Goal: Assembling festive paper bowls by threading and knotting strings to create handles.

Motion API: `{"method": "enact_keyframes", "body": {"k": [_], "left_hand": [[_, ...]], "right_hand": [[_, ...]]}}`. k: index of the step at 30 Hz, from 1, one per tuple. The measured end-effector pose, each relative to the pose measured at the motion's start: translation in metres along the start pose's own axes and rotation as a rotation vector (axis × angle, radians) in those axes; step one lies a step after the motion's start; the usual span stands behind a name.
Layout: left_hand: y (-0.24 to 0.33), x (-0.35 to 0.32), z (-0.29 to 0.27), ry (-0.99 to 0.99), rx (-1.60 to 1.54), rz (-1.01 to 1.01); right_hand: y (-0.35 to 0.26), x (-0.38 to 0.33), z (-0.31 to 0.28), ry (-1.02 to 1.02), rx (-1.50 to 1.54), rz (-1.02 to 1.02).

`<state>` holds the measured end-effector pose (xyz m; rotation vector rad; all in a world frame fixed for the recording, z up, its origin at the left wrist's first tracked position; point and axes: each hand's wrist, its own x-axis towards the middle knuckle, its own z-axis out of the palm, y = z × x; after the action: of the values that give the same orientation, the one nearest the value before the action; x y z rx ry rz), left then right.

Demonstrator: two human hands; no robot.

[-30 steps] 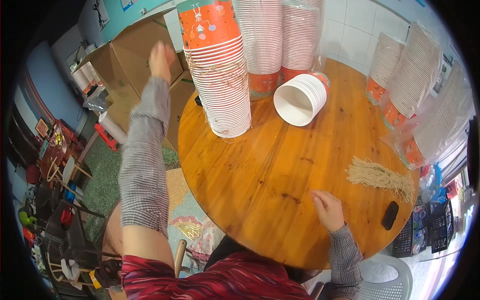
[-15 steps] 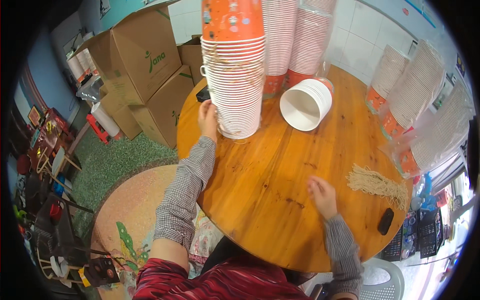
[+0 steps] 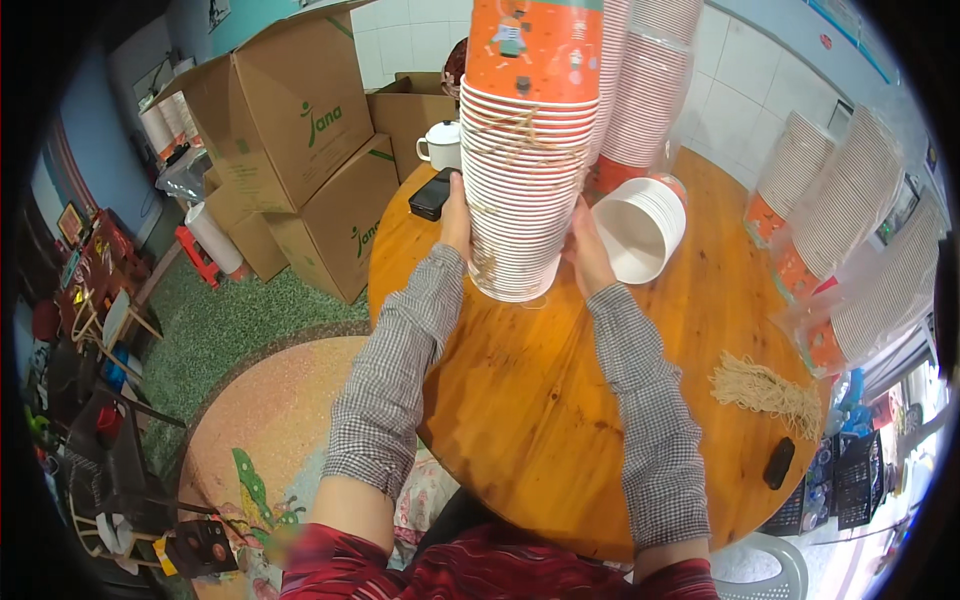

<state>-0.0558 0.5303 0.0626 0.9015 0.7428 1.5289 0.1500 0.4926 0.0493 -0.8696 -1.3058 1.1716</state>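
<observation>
A tall stack of white paper tubs (image 3: 515,215) rises in front of me on the round wooden table. Its topmost visible tub has an orange printed wall, and strands of twine are strung across the rims. My left hand (image 3: 456,218) is closed against the stack's lower left side. On the opposite side my right hand (image 3: 589,250) grips it low down, with some fingers hidden behind the tubs. Just right of that hand, a shorter nest of white tubs (image 3: 640,232) lies on its side, mouth toward me.
More tub stacks (image 3: 655,95) stand behind, and bagged stacks (image 3: 835,200) line the right edge. A twine bundle (image 3: 765,390) and black object (image 3: 779,463) lie at the right. A white lidded mug (image 3: 440,145) and black box-like item (image 3: 432,195) sit left, near cardboard boxes (image 3: 300,130).
My right hand has moved up and left from over the bare tabletop onto the tub stack. The stack has shifted right, with my left hand still on it, uncovering the white mug.
</observation>
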Motion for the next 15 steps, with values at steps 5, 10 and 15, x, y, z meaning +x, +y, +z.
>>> {"method": "enact_keyframes", "body": {"k": [5,10,15], "left_hand": [[-0.018,-0.075,0.023,0.024,0.319,0.389],[-0.042,-0.151,0.018,0.112,0.868,0.646],[-0.033,-0.164,0.021,0.022,0.834,0.628]], "right_hand": [[-0.014,0.007,-0.014,0.078,0.207,0.063],[-0.008,0.012,0.015,0.177,0.297,0.097],[0.015,-0.003,-0.013,0.325,-0.12,0.022]]}}
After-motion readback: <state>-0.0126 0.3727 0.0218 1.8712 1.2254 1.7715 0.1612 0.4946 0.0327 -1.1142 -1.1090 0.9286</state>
